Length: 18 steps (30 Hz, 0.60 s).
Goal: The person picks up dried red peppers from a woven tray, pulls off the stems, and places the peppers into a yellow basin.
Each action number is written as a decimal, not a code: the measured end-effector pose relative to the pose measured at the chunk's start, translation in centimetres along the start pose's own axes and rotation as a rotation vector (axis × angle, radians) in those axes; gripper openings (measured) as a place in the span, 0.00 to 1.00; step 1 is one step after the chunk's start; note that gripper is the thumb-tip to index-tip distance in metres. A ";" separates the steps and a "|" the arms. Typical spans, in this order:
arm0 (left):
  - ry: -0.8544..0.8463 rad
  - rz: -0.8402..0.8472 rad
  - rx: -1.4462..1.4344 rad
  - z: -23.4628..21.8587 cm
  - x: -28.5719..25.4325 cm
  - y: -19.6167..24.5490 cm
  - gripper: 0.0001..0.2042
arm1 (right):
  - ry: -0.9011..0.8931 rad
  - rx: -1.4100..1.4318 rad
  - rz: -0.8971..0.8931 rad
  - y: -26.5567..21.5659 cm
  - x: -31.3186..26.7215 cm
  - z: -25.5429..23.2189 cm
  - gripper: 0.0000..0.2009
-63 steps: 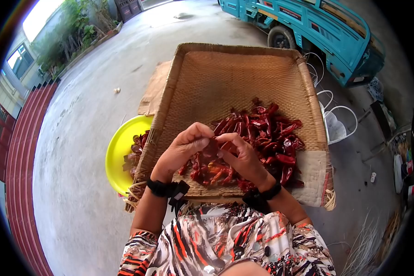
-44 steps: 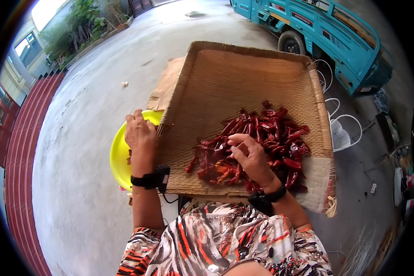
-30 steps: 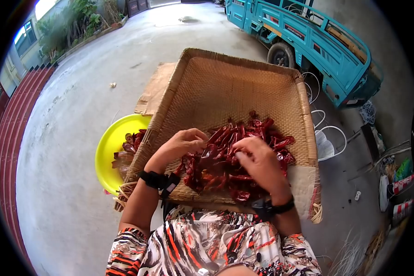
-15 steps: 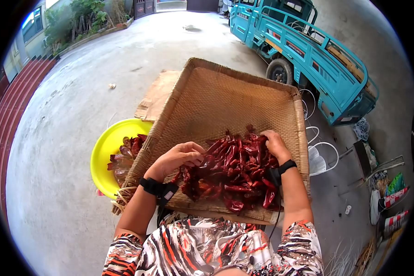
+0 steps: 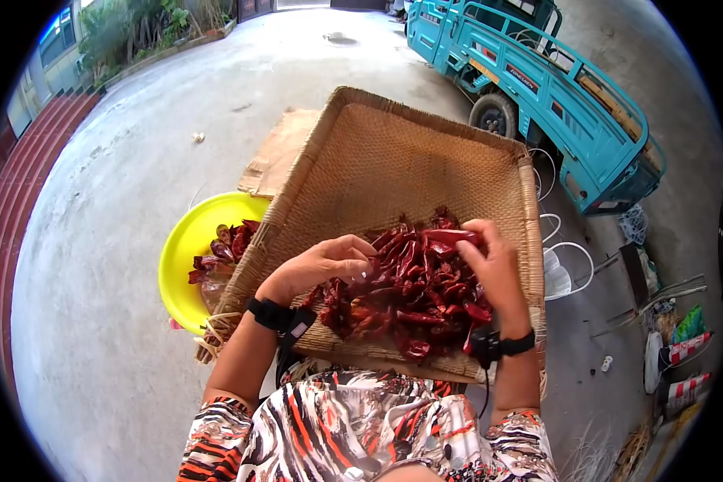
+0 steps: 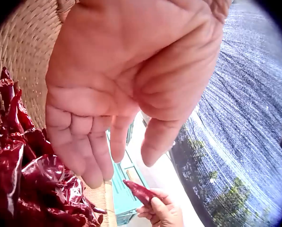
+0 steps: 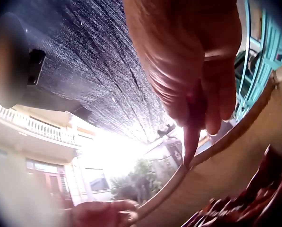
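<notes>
A pile of dried red chili peppers (image 5: 414, 277) lies in the near part of a woven basket (image 5: 426, 153). At the pile's right side, my right hand (image 5: 498, 265) pinches one dried chili pepper (image 5: 451, 236) between thumb and fingers. Its tip points left, toward the other hand. The left wrist view shows this same chili (image 6: 140, 193) beyond the left hand. My left hand (image 5: 317, 267) hovers at the pile's left side with loosely bent fingers. Nothing shows between its thumb and fingers in the left wrist view, where the palm (image 6: 117, 61) faces the camera.
A yellow basin (image 5: 174, 273) with more dried chilies (image 5: 221, 251) stands against the basket's left rim. Flattened cardboard (image 5: 279, 153) lies behind it. White handled bags (image 5: 556, 277) are right of the basket, and a teal cargo tricycle (image 5: 554, 112) is parked beyond.
Both hands met over the pile, then the left hand went over the yellow basin and came back. The right hand reached into the pile's right side and now has a chili pepper raised.
</notes>
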<state>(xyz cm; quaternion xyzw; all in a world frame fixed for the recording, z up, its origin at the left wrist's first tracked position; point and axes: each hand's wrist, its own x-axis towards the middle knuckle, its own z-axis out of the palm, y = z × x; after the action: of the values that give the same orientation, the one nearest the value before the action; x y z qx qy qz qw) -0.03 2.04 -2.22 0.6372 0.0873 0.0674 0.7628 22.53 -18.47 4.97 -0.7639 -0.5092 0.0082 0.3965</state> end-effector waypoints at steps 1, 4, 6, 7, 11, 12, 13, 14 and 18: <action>-0.014 0.009 0.018 0.2 0.0 0.2 0.20 | -0.025 0.085 0.029 -0.8 -0.5 1.2 0.12; 0.029 0.017 0.003 1.3 -0.7 1.2 0.21 | -0.066 0.347 0.001 -2.0 -1.4 5.0 0.11; 0.029 0.019 -0.024 1.3 -0.8 1.2 0.19 | -0.046 0.407 -0.057 -2.1 -1.6 6.9 0.10; 0.022 0.018 -0.043 1.0 -0.6 0.9 0.18 | -0.064 0.471 -0.029 -2.2 -1.7 7.6 0.10; 0.029 0.030 -0.100 0.5 -0.4 0.4 0.11 | -0.195 0.880 0.175 -3.8 -2.1 8.1 0.09; 0.038 0.024 -0.117 0.4 -0.3 0.3 0.10 | -0.208 0.938 0.197 -3.7 -2.2 8.3 0.09; 0.034 0.031 -0.124 0.2 -0.3 0.0 0.10 | -0.222 0.996 0.220 -3.4 -2.2 8.7 0.09; 0.031 0.038 -0.133 0.1 -0.2 -0.2 0.10 | -0.237 1.052 0.243 -3.2 -2.3 9.0 0.09; -0.074 0.005 -0.113 0.1 -0.2 -0.4 0.11 | -0.403 1.349 0.358 -2.8 -2.6 9.9 0.08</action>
<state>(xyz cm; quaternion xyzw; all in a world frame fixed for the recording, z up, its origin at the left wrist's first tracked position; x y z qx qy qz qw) -0.17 1.85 -2.57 0.5952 0.0536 0.0507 0.8002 15.00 -14.11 -1.09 -0.4082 -0.3236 0.5259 0.6724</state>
